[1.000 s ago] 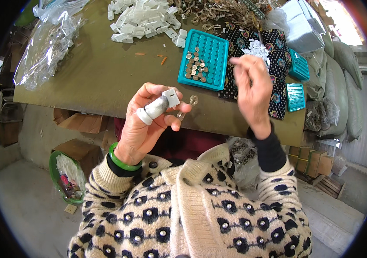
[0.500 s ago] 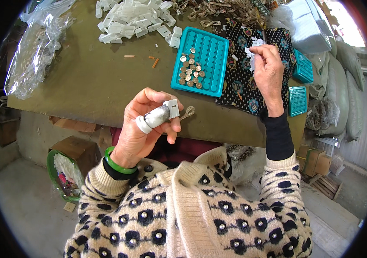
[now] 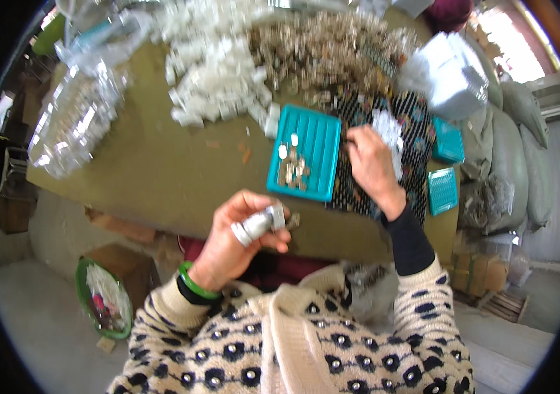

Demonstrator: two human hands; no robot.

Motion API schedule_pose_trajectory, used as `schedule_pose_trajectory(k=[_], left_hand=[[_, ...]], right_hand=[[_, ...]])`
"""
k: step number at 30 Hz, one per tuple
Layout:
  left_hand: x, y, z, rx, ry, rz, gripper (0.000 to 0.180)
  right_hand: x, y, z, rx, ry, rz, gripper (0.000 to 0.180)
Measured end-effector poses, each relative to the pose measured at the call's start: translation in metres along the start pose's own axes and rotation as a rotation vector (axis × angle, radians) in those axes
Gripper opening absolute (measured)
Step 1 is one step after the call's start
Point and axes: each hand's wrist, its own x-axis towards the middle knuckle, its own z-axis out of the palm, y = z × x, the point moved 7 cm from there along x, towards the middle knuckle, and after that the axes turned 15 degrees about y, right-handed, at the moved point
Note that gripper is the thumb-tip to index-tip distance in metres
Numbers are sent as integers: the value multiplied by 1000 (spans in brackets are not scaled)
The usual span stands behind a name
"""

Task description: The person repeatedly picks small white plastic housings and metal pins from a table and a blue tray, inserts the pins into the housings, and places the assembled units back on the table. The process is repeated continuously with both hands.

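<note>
Head view: landmark is the teal tray (image 3: 306, 161), ribbed, lying on the olive-green table (image 3: 161, 177) with a small cluster of silvery metal pieces (image 3: 293, 172) in its lower-left part.

Left hand (image 3: 237, 246) is below the tray, off the table's near edge, raised in the air. Fingers curled closed around a small white-and-silver cylindrical part (image 3: 257, 225), thumb across the underside. The part is tilted, its white cap end pointing down-left and its squarer end up-right toward the tray. A green bangle (image 3: 198, 284) sits on that wrist.

Right hand (image 3: 370, 167) is just right of the tray, resting over a black patterned cloth (image 3: 418, 118). Fingertips are pinched together at the tray's right edge; something small may be between them, but I cannot tell what. A patch of white pieces (image 3: 388, 128) lies on the cloth just beside that hand.

Above the tray: a heap of white plastic parts (image 3: 217, 72) to the upper left, a heap of metal parts (image 3: 326, 49) straight above. Far left of the tray, clear plastic bags (image 3: 73, 118). Right of the tray, past the cloth, two smaller teal trays (image 3: 444, 164). Below-left of the tray, on the floor, a green basket (image 3: 102, 299).
</note>
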Motion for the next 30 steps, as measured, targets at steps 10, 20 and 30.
schedule_pose_trajectory(k=[10, 20, 30], left_hand=[[-11, -5, -1, 10, -58, 7, 15], [-28, 3, -5, 18, -51, 63, 15], [-37, 49, 11, 1, -27, 263, 22]], right_hand=[[2, 9, 2, -42, -80, 99, 6], [-15, -11, -38, 255, 187, 503, 7], [-16, -150, -32, 833, 167, 441, 6]])
